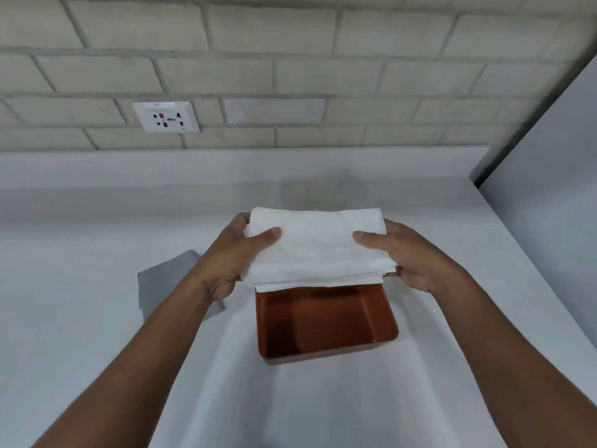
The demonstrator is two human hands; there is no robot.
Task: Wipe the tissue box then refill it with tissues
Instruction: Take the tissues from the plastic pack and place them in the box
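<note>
A brown rectangular tissue box [326, 328] stands open and empty on the white counter, with no lid in view. Above its far edge I hold a flat stack of white tissues [318, 248] level between both hands. My left hand [235, 260] grips the stack's left end with the thumb on top. My right hand [407, 253] grips the right end the same way. The stack's near edge overhangs the back of the box and hides its far wall.
A grey cloth [164, 282] lies on the counter [97, 350] left of the box, partly under my left forearm. A wall socket [166, 117] sits in the brick wall behind. A pale panel [555, 176] bounds the counter on the right.
</note>
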